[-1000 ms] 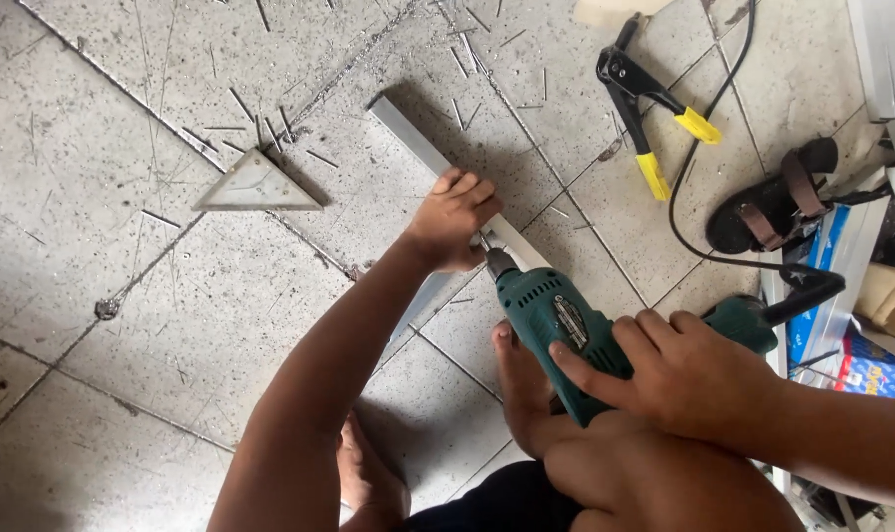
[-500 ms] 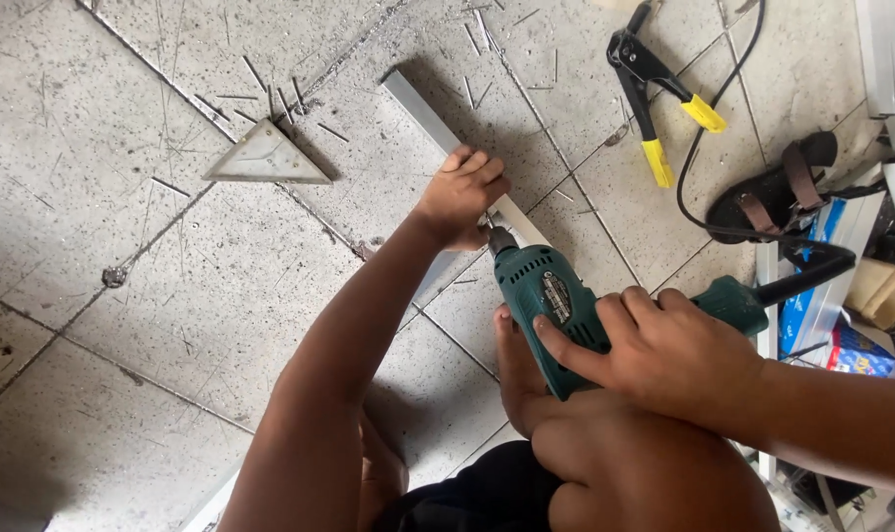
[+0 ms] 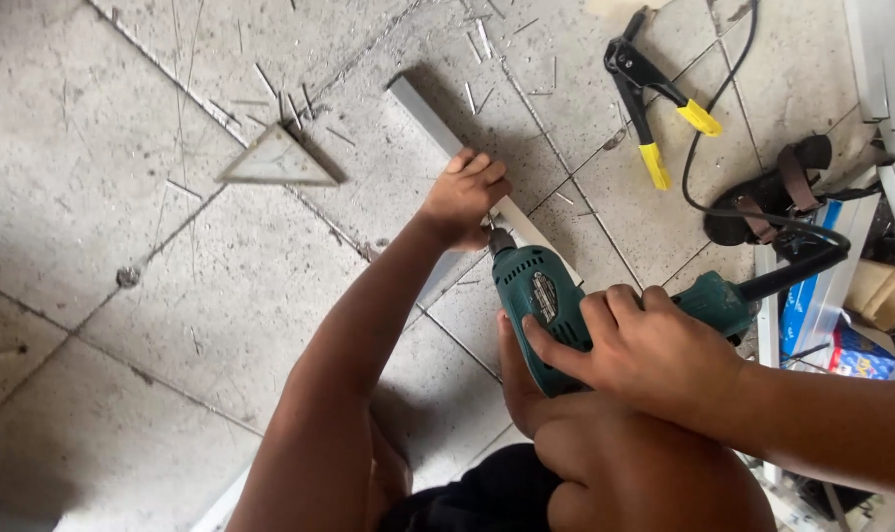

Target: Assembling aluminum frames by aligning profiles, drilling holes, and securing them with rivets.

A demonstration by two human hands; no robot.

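A grey aluminium bar [image 3: 423, 108] lies diagonally on the tiled floor. My left hand [image 3: 464, 197] presses down on it near its middle, fingers curled over its edge. My right hand [image 3: 640, 350] is wrapped around a green electric drill [image 3: 541, 296], whose chuck [image 3: 500, 239] points at the bar right beside my left hand. My knee and foot sit just below the drill, under my right hand. The bit's tip is hidden by my left hand.
A triangular metal piece [image 3: 275, 163] lies on the floor to the left. A black riveter with yellow handles [image 3: 654, 99] lies at the upper right, near a sandal [image 3: 773, 192] and the drill's black cord [image 3: 714, 128]. Metal slivers litter the tiles. Boxes and white profiles crowd the right edge.
The view has shifted slightly; the drill and both hands stay in place on the bar, with my right hand sitting a little lower in the frame.
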